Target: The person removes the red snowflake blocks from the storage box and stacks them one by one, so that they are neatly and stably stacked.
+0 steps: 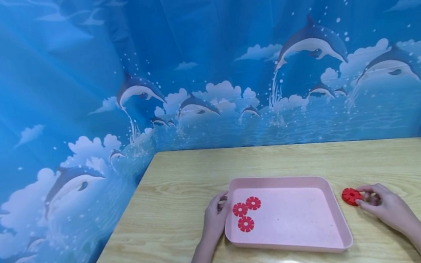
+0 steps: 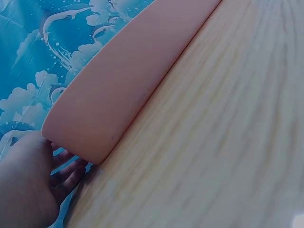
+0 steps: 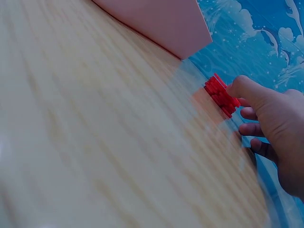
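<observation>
A pink tray (image 1: pixel 295 214) lies on the table, with three red notched plastic discs (image 1: pixel 245 224) grouped flat at its left end. My left hand (image 1: pixel 214 216) rests against the tray's left wall; its fingers (image 2: pixel 71 173) are loosely bent beside the tray's end in the left wrist view. To the right of the tray, my right hand (image 1: pixel 384 205) pinches a short stack of red notched discs (image 1: pixel 351 196) between thumb and fingers. The right wrist view shows the stack (image 3: pixel 222 96) edge-on, low at the tabletop, with the other fingers curled loosely behind it.
The wood-grain table (image 1: pixel 184 175) extends around the tray on all sides. Behind it and along its left hangs a blue curtain (image 1: pixel 200 61) printed with dolphins and clouds. A bright light reflection shows on the tabletop before the tray.
</observation>
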`<state>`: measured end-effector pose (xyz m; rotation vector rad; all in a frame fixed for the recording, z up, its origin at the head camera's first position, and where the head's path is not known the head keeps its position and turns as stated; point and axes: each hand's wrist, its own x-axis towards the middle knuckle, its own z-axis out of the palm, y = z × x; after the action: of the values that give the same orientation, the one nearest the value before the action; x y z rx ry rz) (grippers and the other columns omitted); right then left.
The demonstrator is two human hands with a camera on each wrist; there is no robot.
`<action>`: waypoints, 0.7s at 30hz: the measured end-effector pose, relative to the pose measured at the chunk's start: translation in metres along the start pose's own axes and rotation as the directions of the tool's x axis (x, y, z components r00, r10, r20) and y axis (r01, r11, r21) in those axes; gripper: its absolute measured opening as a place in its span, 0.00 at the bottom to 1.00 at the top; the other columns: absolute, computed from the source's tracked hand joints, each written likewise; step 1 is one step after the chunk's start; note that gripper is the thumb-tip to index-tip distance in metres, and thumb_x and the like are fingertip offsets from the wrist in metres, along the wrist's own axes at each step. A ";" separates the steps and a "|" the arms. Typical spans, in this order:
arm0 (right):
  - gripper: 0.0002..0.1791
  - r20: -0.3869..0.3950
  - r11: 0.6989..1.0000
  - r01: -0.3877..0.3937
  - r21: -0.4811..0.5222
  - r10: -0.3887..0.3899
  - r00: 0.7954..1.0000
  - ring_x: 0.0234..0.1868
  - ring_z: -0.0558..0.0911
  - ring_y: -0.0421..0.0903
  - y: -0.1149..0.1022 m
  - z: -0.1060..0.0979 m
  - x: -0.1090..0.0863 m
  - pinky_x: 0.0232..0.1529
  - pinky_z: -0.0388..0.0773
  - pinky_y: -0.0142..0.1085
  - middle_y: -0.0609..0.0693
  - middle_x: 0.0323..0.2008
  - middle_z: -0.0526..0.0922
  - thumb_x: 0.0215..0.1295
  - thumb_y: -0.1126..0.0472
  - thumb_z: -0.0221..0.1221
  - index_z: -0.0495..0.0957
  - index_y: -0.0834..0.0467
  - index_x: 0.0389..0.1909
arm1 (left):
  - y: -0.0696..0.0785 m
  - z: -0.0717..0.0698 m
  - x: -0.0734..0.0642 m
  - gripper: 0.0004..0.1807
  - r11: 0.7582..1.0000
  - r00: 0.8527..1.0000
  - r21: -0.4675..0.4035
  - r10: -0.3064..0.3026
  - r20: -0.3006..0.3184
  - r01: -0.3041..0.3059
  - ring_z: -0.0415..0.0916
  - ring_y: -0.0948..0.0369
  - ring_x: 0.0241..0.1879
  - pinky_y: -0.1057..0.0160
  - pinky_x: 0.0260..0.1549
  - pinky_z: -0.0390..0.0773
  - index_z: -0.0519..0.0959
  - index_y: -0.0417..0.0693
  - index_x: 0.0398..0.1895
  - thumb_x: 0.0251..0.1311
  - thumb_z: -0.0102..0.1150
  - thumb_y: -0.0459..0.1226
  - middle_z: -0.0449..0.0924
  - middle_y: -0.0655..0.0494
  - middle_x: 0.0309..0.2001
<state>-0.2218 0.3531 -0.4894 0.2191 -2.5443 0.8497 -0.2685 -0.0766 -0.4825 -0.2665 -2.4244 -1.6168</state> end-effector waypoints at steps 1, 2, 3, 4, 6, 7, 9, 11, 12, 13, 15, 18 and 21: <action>0.18 -0.001 1.000 0.000 -0.001 0.000 1.000 0.24 0.67 0.33 0.000 0.000 0.000 0.21 0.65 0.27 0.47 0.28 0.72 0.48 0.68 0.66 0.76 0.66 0.42 | 0.000 0.000 0.000 0.17 1.000 1.000 -0.004 0.000 0.001 0.000 0.76 0.55 0.39 0.61 0.41 0.77 0.74 0.43 0.54 0.62 0.53 0.34 0.76 0.47 0.45; 0.18 -0.002 1.000 0.000 0.000 0.000 1.000 0.25 0.67 0.33 0.000 0.000 0.000 0.21 0.65 0.27 0.47 0.28 0.72 0.48 0.67 0.66 0.77 0.66 0.42 | 0.000 0.000 0.000 0.17 1.000 1.000 -0.004 0.002 0.001 -0.002 0.76 0.55 0.39 0.61 0.40 0.77 0.74 0.43 0.54 0.62 0.54 0.34 0.76 0.47 0.45; 0.18 -0.002 1.000 -0.001 0.001 0.001 1.000 0.25 0.67 0.33 0.000 0.000 0.000 0.21 0.65 0.27 0.47 0.28 0.72 0.48 0.67 0.66 0.77 0.66 0.42 | 0.000 0.000 0.000 0.17 1.000 1.000 -0.004 0.004 0.000 -0.004 0.76 0.55 0.39 0.61 0.40 0.77 0.74 0.42 0.54 0.62 0.54 0.34 0.76 0.47 0.45; 0.18 -0.003 1.000 -0.002 0.003 0.002 1.000 0.25 0.67 0.33 -0.001 0.000 0.000 0.21 0.65 0.27 0.47 0.28 0.72 0.48 0.67 0.66 0.77 0.66 0.42 | -0.001 0.000 0.000 0.17 1.000 1.000 -0.006 0.004 0.000 -0.004 0.76 0.55 0.39 0.61 0.40 0.77 0.74 0.42 0.54 0.62 0.54 0.34 0.76 0.47 0.45; 0.18 -0.003 1.000 -0.002 0.006 0.002 1.000 0.25 0.67 0.33 -0.001 0.000 0.000 0.21 0.65 0.26 0.47 0.28 0.72 0.48 0.67 0.66 0.77 0.66 0.42 | -0.001 0.000 0.000 0.17 1.000 1.000 -0.010 0.003 -0.001 -0.003 0.76 0.55 0.39 0.62 0.40 0.77 0.74 0.43 0.54 0.62 0.54 0.34 0.76 0.47 0.45; 0.18 -0.003 1.000 -0.003 0.008 0.003 1.000 0.25 0.68 0.33 -0.001 0.000 0.000 0.22 0.65 0.26 0.47 0.28 0.72 0.48 0.68 0.66 0.77 0.66 0.42 | -0.001 0.000 0.000 0.17 1.000 1.000 -0.010 0.003 -0.001 -0.003 0.76 0.55 0.39 0.62 0.40 0.77 0.74 0.43 0.54 0.62 0.54 0.34 0.76 0.47 0.45; 0.18 -0.002 1.000 -0.006 0.010 0.006 1.000 0.25 0.68 0.33 -0.001 0.001 0.000 0.22 0.65 0.26 0.47 0.28 0.72 0.48 0.68 0.66 0.76 0.66 0.42 | -0.001 0.000 0.000 0.17 1.000 1.000 -0.010 0.004 0.000 -0.004 0.76 0.55 0.39 0.61 0.40 0.77 0.74 0.43 0.54 0.62 0.54 0.34 0.76 0.47 0.45; 0.18 -0.002 1.000 -0.008 0.010 0.008 1.000 0.25 0.67 0.33 -0.001 0.001 0.000 0.22 0.65 0.26 0.47 0.28 0.72 0.48 0.68 0.66 0.76 0.66 0.42 | -0.001 0.000 0.001 0.17 1.000 1.000 -0.011 0.004 0.000 -0.004 0.76 0.55 0.40 0.61 0.41 0.77 0.74 0.43 0.54 0.62 0.53 0.34 0.76 0.47 0.45; 0.18 -0.003 1.000 -0.011 0.009 0.011 1.000 0.25 0.67 0.33 -0.001 0.001 0.000 0.22 0.65 0.26 0.47 0.28 0.72 0.48 0.68 0.66 0.76 0.66 0.42 | -0.001 0.000 0.001 0.17 1.000 1.000 -0.011 0.005 0.000 -0.005 0.76 0.55 0.40 0.61 0.41 0.77 0.74 0.42 0.54 0.62 0.53 0.34 0.76 0.47 0.45; 0.18 -0.002 1.000 -0.013 0.009 0.013 1.000 0.25 0.67 0.33 -0.001 0.001 0.000 0.22 0.65 0.26 0.47 0.28 0.72 0.49 0.68 0.66 0.76 0.66 0.42 | -0.001 0.000 0.001 0.17 1.000 1.000 -0.011 0.005 0.000 -0.005 0.76 0.55 0.39 0.61 0.41 0.77 0.74 0.42 0.54 0.62 0.53 0.34 0.76 0.47 0.44; 0.17 0.002 1.000 -0.022 0.008 0.022 1.000 0.25 0.67 0.33 -0.001 0.001 0.000 0.22 0.65 0.26 0.47 0.29 0.71 0.50 0.67 0.65 0.76 0.66 0.42 | -0.001 0.000 0.001 0.17 1.000 1.000 -0.010 0.002 -0.002 -0.002 0.76 0.55 0.39 0.61 0.41 0.77 0.74 0.42 0.54 0.62 0.53 0.34 0.76 0.47 0.44; 0.17 0.003 1.000 -0.028 0.005 0.028 1.000 0.25 0.67 0.33 -0.001 0.000 0.000 0.22 0.65 0.26 0.47 0.29 0.71 0.50 0.67 0.65 0.76 0.66 0.42 | -0.002 0.000 0.001 0.17 1.000 1.000 -0.009 0.001 -0.004 -0.001 0.76 0.55 0.39 0.61 0.41 0.77 0.74 0.42 0.54 0.62 0.53 0.34 0.77 0.47 0.44; 0.17 0.004 1.000 -0.026 0.006 0.026 1.000 0.25 0.67 0.33 -0.001 0.000 -0.001 0.22 0.65 0.26 0.47 0.28 0.71 0.50 0.66 0.66 0.76 0.66 0.42 | -0.002 0.001 0.001 0.17 1.000 1.000 -0.008 0.000 -0.004 -0.001 0.76 0.55 0.39 0.61 0.41 0.77 0.74 0.43 0.54 0.62 0.53 0.34 0.77 0.47 0.44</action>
<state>-0.2211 0.3522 -0.4897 0.1903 -2.5536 0.8680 -0.2697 -0.0768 -0.4844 -0.2650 -2.4150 -1.6260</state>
